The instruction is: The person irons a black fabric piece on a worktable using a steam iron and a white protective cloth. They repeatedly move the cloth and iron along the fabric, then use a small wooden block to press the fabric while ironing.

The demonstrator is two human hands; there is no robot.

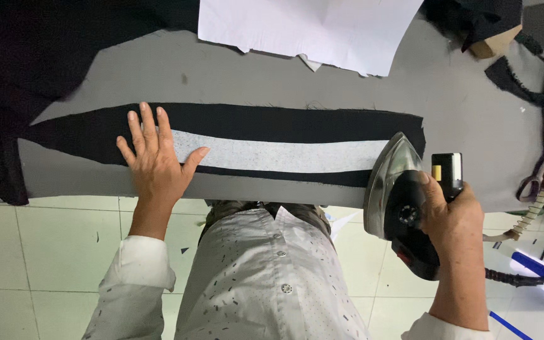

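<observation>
A white interfacing strip (284, 154) lies lengthwise on a long black fabric panel (272, 123) spread across the grey bench (448, 88). The left hand (152, 157), its grip open and flat, pins the strip's near end; the right hand (454, 220) is closed around the handle of a steam iron (395, 189), tilted at the strip's other end. Pressing well likely means setting the soleplate flat and square, keeping the strip's edges inside the black cloth. White paper sheets (310, 28) lie beyond.
</observation>
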